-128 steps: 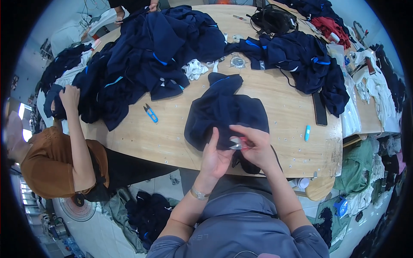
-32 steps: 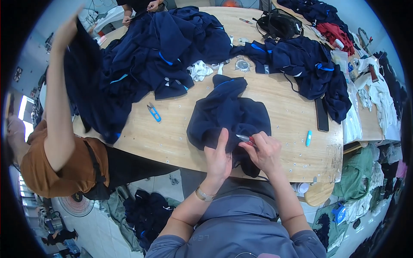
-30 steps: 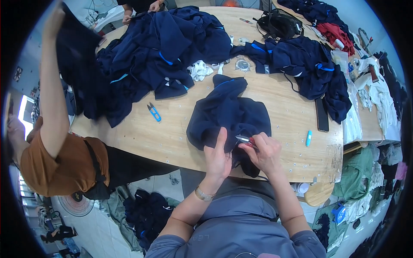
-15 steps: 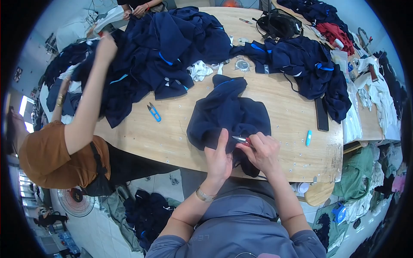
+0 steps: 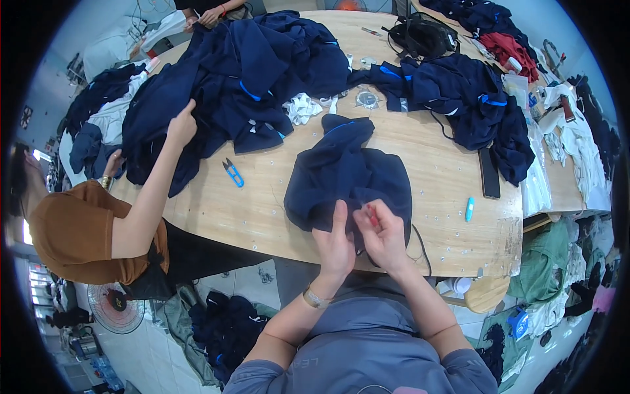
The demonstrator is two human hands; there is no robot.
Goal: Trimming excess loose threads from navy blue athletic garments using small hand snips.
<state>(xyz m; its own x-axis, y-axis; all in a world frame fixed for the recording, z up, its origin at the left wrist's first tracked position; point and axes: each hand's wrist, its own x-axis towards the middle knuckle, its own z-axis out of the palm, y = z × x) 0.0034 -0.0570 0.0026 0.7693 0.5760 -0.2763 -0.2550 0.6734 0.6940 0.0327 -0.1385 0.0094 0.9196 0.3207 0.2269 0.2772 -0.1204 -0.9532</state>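
Observation:
A dark navy garment (image 5: 348,171) lies bunched on the table in front of me. My left hand (image 5: 336,244) grips its near edge, thumb raised and the other fingers partly hidden by cloth. Just to the right, my right hand (image 5: 384,240) is closed round a small red-handled pair of thread snips (image 5: 372,215). The blades are blurred or hidden by my fingers. From beneath the right hand a dark cord (image 5: 423,249) hangs out and curves over the table.
Blue-handled snips (image 5: 233,173) lie to the left; a turquoise pen-like tool (image 5: 470,209) and a black phone (image 5: 489,174) to the right. Navy garment piles (image 5: 275,59) cover the far side. At left, a person in brown (image 5: 85,223) reaches onto one pile; another stands beyond.
My right hand has turned upward, and the snips' blades no longer show. The dark cord has come into sight at right. The left co-worker's hand has dropped onto the navy pile.

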